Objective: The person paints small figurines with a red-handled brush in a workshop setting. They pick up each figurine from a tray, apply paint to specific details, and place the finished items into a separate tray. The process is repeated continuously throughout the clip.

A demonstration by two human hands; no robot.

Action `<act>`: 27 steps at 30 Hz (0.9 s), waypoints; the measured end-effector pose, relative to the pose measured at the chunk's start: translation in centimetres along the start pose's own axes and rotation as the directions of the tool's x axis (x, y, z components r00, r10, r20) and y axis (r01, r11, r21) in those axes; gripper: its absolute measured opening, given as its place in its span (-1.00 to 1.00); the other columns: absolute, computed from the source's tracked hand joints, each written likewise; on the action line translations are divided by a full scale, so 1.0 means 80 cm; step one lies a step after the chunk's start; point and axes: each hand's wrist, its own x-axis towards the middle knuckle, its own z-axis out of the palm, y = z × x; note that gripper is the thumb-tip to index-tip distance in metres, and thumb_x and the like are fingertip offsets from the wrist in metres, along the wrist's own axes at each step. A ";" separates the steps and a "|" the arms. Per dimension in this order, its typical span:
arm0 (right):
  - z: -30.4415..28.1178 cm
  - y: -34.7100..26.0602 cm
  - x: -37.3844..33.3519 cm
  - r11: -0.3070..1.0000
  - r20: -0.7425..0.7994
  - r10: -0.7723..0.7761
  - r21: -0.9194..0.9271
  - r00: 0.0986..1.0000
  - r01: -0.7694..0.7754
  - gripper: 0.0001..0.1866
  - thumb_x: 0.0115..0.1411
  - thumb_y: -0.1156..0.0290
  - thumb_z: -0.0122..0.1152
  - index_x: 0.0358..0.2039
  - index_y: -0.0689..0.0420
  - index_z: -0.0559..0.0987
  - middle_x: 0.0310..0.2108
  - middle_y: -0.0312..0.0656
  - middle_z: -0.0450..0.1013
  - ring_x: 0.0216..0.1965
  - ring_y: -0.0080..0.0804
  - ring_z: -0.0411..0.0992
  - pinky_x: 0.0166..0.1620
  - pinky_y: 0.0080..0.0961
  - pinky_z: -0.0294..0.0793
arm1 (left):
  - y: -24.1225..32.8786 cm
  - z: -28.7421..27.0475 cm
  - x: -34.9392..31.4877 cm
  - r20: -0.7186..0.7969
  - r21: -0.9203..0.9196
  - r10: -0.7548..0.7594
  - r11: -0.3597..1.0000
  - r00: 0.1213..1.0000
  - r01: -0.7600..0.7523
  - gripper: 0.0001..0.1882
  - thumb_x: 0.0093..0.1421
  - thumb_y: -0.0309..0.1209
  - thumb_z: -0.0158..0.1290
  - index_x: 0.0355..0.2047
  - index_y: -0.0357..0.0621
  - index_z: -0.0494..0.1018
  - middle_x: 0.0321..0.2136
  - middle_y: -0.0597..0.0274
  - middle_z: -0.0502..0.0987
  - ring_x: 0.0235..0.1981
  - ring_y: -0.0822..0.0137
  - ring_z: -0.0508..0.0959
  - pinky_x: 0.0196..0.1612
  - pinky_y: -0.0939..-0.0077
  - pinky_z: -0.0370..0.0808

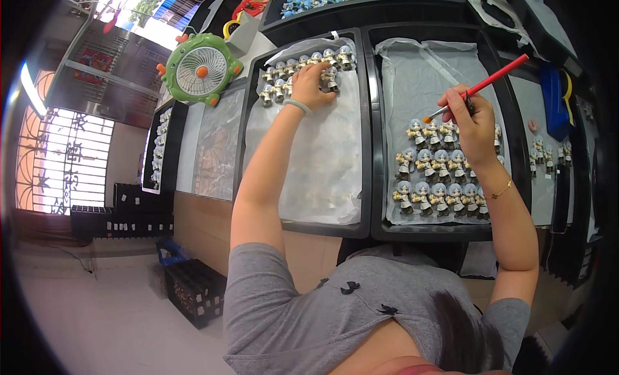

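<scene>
Looks like brush work on small figurines (423, 162), batch partway done. Next move probably calls for a light, steady left-hand grip. Left hand (309, 86): fingers curled, thumb apart, at the back rows in the left tray (322, 228); can't tell if it's pinching one. Right hand (474, 117): pinching a red brush (500, 75), tip at the right tray's (438, 233) figurines.

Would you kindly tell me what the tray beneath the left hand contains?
White paper and two rows of small figures show; whatever lies beneath the left hand is hidden.
</scene>
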 end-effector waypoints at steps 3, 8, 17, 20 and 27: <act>-0.004 -0.005 0.001 0.999 -0.019 -0.002 0.033 1.000 0.003 -0.71 0.14 0.28 -0.03 -0.60 0.20 0.46 -0.70 -0.37 0.30 -0.63 -0.71 0.25 -0.55 -0.77 0.17 | -0.001 0.003 0.005 0.065 -0.022 -0.071 0.997 0.995 0.072 -0.34 -0.34 -0.25 0.20 -0.11 0.09 0.31 -0.12 0.20 0.34 0.01 0.18 0.22 0.06 0.27 0.07; -0.013 -0.002 0.007 0.994 -0.062 0.053 0.101 0.997 -0.047 -0.71 0.14 0.25 -0.03 -0.59 0.18 0.48 -0.71 -0.39 0.30 -0.62 -0.73 0.26 -0.56 -0.79 0.13 | -0.021 -0.003 0.015 0.183 -0.016 0.008 1.000 0.983 -0.006 -0.30 -0.33 -0.20 0.22 -0.07 0.15 0.29 -0.05 0.17 0.30 0.05 0.12 0.18 0.08 0.24 0.07; -0.023 0.010 0.017 0.976 -0.180 0.073 0.216 0.981 -0.034 -0.74 0.16 0.27 -0.07 -0.52 0.16 0.46 -0.71 -0.36 0.30 -0.70 -0.79 0.14 -0.64 -0.84 0.05 | 0.161 -0.023 0.027 0.137 -0.159 0.348 0.932 0.927 -0.326 -0.49 -0.13 -0.35 0.02 -0.10 -0.16 0.28 -0.12 0.00 0.33 -0.05 0.05 0.29 0.02 0.28 0.20; -0.024 0.017 0.018 0.978 -0.184 0.083 0.205 0.979 -0.044 -0.74 0.16 0.27 -0.07 -0.52 0.16 0.46 -0.70 -0.36 0.31 -0.70 -0.79 0.14 -0.64 -0.84 0.05 | 0.236 0.028 0.017 0.601 0.025 0.155 0.977 0.784 -0.213 -0.59 -0.06 -0.36 -0.03 -0.16 -0.21 0.33 -0.24 -0.03 0.42 -0.18 0.07 0.42 -0.12 0.32 0.34; -0.021 0.021 0.022 0.968 -0.168 0.125 0.236 0.978 -0.083 -0.74 0.14 0.25 -0.03 -0.55 0.15 0.47 -0.74 -0.38 0.31 -0.72 -0.81 0.15 -0.65 -0.86 0.03 | 0.257 0.040 0.028 0.768 0.146 0.060 0.953 0.638 -0.266 -0.66 -0.04 -0.44 -0.07 -0.20 -0.22 0.33 -0.33 -0.04 0.46 -0.28 0.06 0.48 -0.23 0.31 0.40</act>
